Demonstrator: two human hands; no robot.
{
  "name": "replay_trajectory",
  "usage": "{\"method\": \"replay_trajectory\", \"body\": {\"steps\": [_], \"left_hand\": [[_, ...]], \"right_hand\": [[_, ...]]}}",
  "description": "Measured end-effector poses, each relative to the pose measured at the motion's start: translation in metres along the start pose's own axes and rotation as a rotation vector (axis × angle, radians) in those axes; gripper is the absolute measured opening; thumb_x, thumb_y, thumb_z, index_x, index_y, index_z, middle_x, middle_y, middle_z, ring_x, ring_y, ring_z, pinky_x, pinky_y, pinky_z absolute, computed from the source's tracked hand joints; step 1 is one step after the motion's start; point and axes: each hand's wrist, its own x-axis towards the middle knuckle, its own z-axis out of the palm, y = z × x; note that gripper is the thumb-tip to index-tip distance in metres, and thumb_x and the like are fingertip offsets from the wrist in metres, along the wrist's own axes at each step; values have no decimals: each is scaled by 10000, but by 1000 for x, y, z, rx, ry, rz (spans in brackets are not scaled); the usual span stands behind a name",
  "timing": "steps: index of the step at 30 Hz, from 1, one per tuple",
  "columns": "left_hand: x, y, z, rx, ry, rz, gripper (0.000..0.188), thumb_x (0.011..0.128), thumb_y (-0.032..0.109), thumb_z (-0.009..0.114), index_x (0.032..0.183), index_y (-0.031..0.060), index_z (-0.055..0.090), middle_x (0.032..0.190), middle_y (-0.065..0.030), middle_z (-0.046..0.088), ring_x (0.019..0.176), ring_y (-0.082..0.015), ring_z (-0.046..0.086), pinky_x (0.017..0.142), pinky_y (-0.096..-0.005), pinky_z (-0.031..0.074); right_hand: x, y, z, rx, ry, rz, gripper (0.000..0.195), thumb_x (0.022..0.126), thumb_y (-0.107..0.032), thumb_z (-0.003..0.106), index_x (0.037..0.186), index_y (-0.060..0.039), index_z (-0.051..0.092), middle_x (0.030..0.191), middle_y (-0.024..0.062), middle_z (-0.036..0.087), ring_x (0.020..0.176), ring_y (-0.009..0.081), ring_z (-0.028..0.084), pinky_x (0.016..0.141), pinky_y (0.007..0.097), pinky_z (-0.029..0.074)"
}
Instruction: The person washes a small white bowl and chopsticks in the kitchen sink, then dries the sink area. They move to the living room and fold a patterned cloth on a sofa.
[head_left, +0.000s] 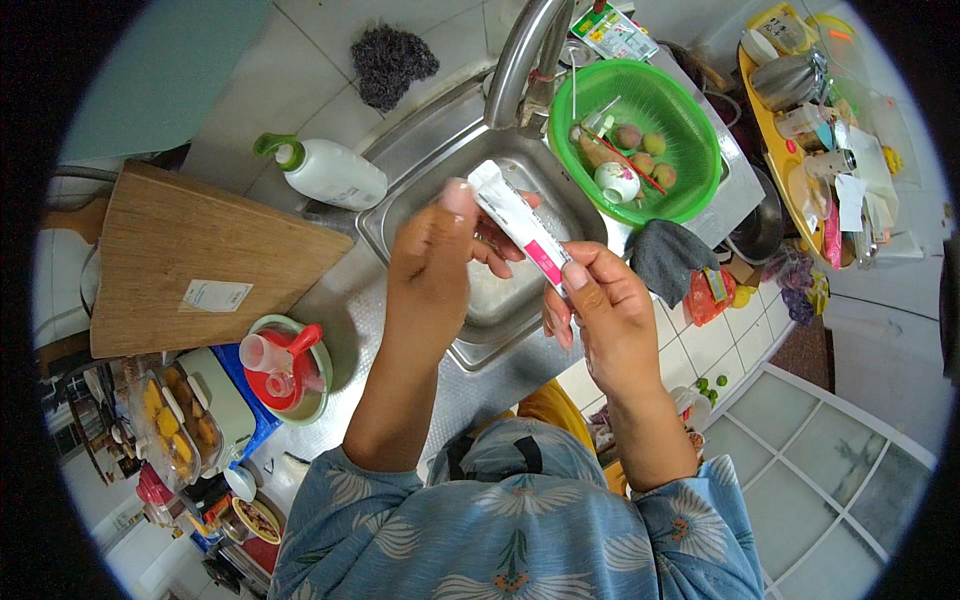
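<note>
A slim white packet or tube (519, 217) with a pink patch and small print slants over the sink. My right hand (611, 307) pinches its lower end between thumb and fingers. Near the upper, flat end is my left hand (442, 259), its thumb blurred beside the packet's edge. The left fingers are spread and pass partly behind the packet; whether they grip it is unclear. Both hands look wet. Below them lies the stainless steel sink basin (491, 300), with the metal faucet (517, 67) at its back edge.
A green plastic colander (705, 180) right of the basin holds peaches and a white floral cup. To the left stand a white pump bottle (337, 172), a wooden cutting board (202, 262) and a bowl (326, 390) with red and clear plastic pieces. A grey cloth (671, 259) hangs at right.
</note>
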Motion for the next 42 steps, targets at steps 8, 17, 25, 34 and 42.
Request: {"method": "replay_trajectory", "body": {"steps": [8,17,25,34,42], "left_hand": [[20,-44,-31,43,69,-91,219,920,209,526,994,14,592,877,-65,631,746,-102,579,697,-249,485],[61,-86,-46,-172,-34,-264,295,962,269,423,1137,57,530,800,-19,556,704,-122,554,697,-298,501],[63,-69,-31,12,-37,-114,295,943,231,464,1150,33,535,968,-121,636,856,-174,624,760,-311,506],[67,-64,-30,79,-13,-108,246,939,190,472,1092,25,570,983,-95,640,861,-160,617,757,-300,503],[74,-69,-35,165,73,-2,195,896,156,573,1012,1,597,869,-17,620,767,-68,560,709,-223,465]], "right_hand": [[15,24,-23,-360,35,58,103,899,-129,561,870,-37,527,563,-42,465,449,29,406,411,185,309],[199,56,-82,-1450,182,-820,406,766,-34,554,1167,-11,495,1137,206,553,1008,377,548,856,420,448],[232,71,-102,-1972,0,-529,150,732,-90,553,874,-74,596,836,124,651,697,259,653,592,381,507],[231,31,-93,-1730,223,-766,140,742,-39,590,882,-44,599,902,154,596,863,315,576,721,390,478],[120,34,-37,-585,-82,-319,143,876,-122,576,944,3,590,773,24,589,740,89,540,685,243,439]]}}
